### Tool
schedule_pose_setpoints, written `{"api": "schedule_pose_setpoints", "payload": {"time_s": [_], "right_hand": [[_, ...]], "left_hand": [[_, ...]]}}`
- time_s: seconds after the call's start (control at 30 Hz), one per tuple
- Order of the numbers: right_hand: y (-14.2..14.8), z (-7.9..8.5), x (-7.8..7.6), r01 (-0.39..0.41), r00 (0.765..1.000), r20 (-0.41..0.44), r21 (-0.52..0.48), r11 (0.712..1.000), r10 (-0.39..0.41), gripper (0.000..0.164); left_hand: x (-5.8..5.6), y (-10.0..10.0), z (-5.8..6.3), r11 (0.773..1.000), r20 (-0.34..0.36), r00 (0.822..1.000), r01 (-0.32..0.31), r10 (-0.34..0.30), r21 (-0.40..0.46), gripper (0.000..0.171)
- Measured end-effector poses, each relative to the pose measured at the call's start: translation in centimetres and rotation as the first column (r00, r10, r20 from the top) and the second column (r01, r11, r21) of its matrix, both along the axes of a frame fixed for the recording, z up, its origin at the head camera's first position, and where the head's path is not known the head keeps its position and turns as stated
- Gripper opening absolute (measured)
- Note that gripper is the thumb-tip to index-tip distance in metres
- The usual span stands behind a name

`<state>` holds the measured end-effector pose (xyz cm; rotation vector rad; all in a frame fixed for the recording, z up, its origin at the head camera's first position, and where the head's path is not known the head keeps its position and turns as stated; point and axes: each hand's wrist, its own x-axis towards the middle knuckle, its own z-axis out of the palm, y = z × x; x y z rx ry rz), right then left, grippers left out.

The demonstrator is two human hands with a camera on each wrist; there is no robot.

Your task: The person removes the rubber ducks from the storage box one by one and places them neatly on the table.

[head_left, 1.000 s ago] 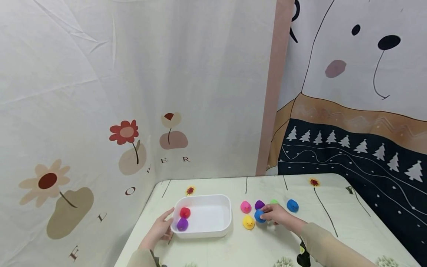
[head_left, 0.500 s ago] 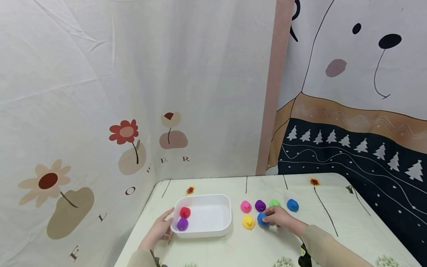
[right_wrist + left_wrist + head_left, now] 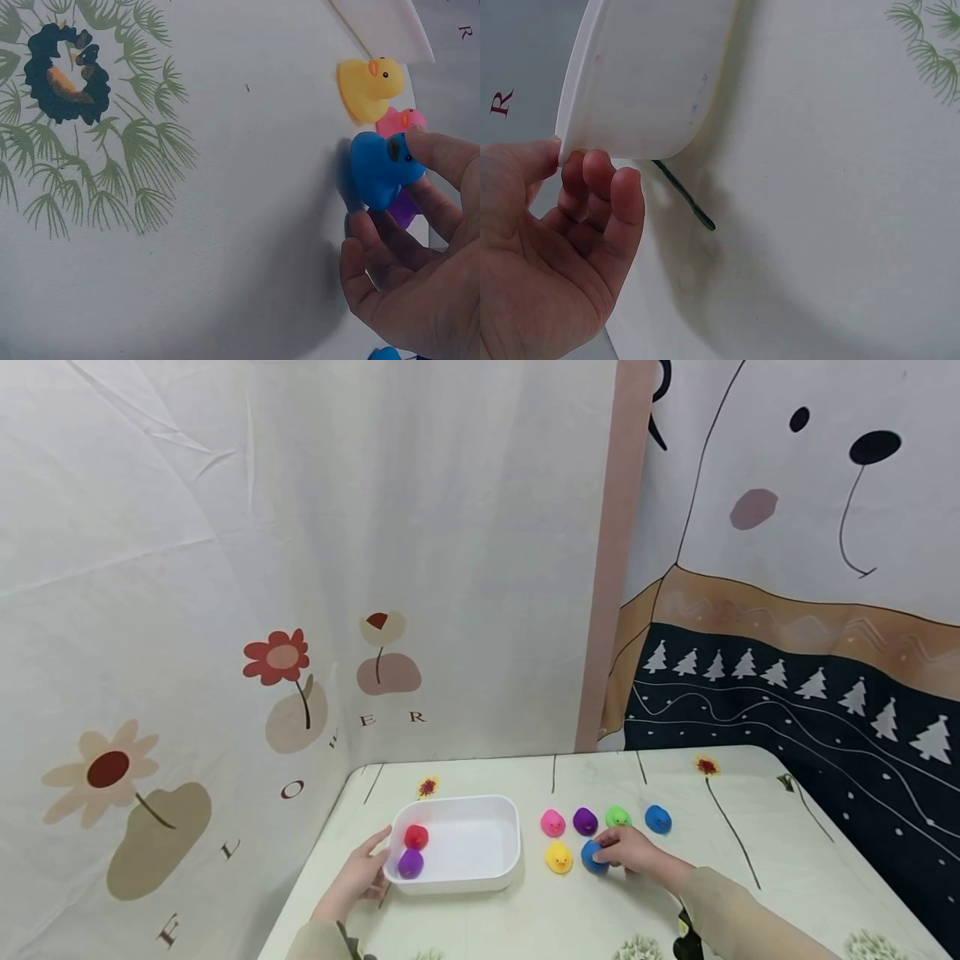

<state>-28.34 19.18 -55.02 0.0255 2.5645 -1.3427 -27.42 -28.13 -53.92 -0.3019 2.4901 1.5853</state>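
The person's right grip (image 3: 630,850) held a blue duck (image 3: 592,858), pinched between thumb and fingers; whether it touched the worktop (image 3: 495,928) could not be told; over the last second the duck had shifted slightly rightward and toward the person, so that a narrow gap showed between it and the yellow duck (image 3: 558,858); the grip had moved with it, leaving the purple duck (image 3: 585,821) and green duck (image 3: 618,817), both partly covered earlier, in fuller sight; the pink duck (image 3: 552,823) and a second blue duck (image 3: 657,820) had stayed at the ends of the back row; the left grip (image 3: 362,872) was unchanged, pinching the left end of the white box (image 3: 472,847); inside, the red toy (image 3: 416,837) and purple toy (image 3: 410,864) still lay side by side near that end.
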Motion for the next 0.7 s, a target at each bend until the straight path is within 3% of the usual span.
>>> {"api": "schedule_pose_setpoints", "payload": {"time_s": [0.7], "right_hand": [[-0.11, -0.3, -0.01, 0.004, 1.0, 0.018, 0.011, 1.0, -0.005, 0.025]], "left_hand": [[0.11, 0.03, 0.15, 1.0, 0.006, 1.0, -0.005, 0.005, 0.001, 0.052]]}}
